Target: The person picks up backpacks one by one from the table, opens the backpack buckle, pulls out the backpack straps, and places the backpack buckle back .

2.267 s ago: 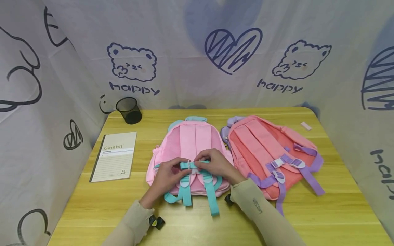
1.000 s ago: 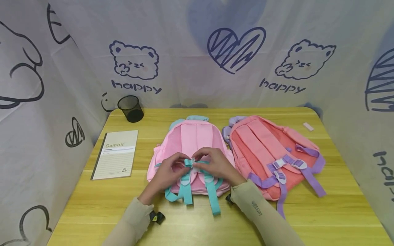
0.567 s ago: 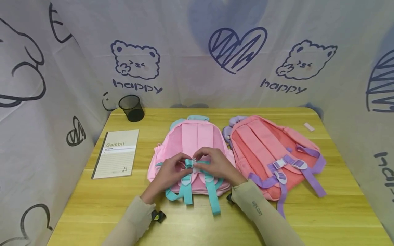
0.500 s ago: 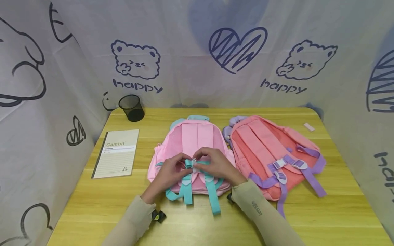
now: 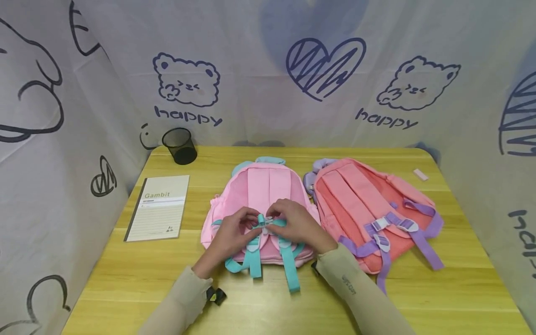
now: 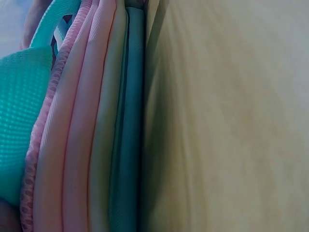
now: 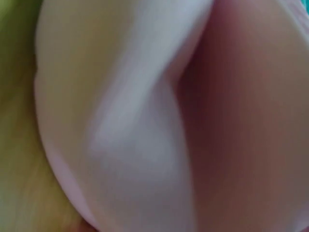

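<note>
A light pink backpack with teal straps lies back-up on the wooden table. My left hand and right hand meet over its middle and both pinch the teal chest strap with its white buckle. The left wrist view is pressed close to the pink backpack's edge and its teal strap beside the table. The right wrist view is a blur of pale pink fabric.
A coral backpack with purple straps lies to the right. A Gambit notebook lies at the left, a black mesh cup at the back left, a small white eraser at the back right. Printed cloth walls enclose the table.
Both hands have drawn closer together at the buckle, bunching the teal chest strap that earlier lay stretched between them. The backpacks have not moved.
</note>
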`<action>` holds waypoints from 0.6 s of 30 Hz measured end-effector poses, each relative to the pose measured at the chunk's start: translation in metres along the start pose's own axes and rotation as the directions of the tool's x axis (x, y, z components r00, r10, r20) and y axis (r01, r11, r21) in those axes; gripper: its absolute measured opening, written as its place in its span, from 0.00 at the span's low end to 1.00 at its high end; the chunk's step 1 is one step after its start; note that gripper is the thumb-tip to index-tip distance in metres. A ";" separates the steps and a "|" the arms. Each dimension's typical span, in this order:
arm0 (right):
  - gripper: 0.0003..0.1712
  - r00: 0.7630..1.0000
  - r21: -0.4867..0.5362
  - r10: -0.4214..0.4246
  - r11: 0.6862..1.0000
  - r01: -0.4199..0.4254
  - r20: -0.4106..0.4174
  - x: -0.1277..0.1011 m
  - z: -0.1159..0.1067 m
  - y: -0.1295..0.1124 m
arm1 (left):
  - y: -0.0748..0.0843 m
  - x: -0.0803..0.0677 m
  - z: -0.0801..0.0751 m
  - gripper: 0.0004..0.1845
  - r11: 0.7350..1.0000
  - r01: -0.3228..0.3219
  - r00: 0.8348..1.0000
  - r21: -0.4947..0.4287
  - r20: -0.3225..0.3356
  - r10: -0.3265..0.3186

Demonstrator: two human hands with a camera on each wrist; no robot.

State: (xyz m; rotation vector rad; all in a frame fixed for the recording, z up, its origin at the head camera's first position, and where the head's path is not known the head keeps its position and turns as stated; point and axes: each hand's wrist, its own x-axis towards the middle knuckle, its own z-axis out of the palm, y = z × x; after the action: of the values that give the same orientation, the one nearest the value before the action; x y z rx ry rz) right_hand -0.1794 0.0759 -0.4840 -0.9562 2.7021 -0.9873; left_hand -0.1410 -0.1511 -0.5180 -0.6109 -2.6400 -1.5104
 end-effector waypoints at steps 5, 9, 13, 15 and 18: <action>0.13 0.997 0.011 -0.055 0.998 0.056 -0.045 0.002 0.003 -0.001 | -0.002 0.000 0.000 0.22 0.999 -0.030 0.998 -0.026 -0.051 0.028; 0.13 0.993 0.058 -0.072 0.995 0.078 -0.088 0.006 0.006 -0.003 | -0.002 -0.001 -0.002 0.23 0.997 -0.055 0.993 -0.061 -0.108 0.048; 0.12 0.992 0.098 -0.052 0.993 0.064 -0.118 0.008 0.007 -0.006 | 0.000 -0.001 -0.005 0.22 0.997 -0.054 0.988 -0.062 -0.148 0.044; 0.12 0.992 0.129 -0.034 0.990 0.050 -0.125 0.009 0.008 -0.007 | 0.003 0.000 -0.008 0.22 0.997 -0.050 0.986 -0.059 -0.161 0.039; 0.12 0.991 0.190 -0.007 0.981 0.033 -0.134 0.010 0.007 -0.010 | 0.009 0.002 -0.013 0.22 0.997 -0.053 0.984 -0.057 -0.175 0.042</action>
State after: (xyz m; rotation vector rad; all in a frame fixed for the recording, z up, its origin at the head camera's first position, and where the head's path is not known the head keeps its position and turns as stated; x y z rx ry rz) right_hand -0.1799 0.0609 -0.4822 -0.9131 2.6418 -1.3323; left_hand -0.1414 -0.1573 -0.5031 -0.5155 -2.4415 -1.5590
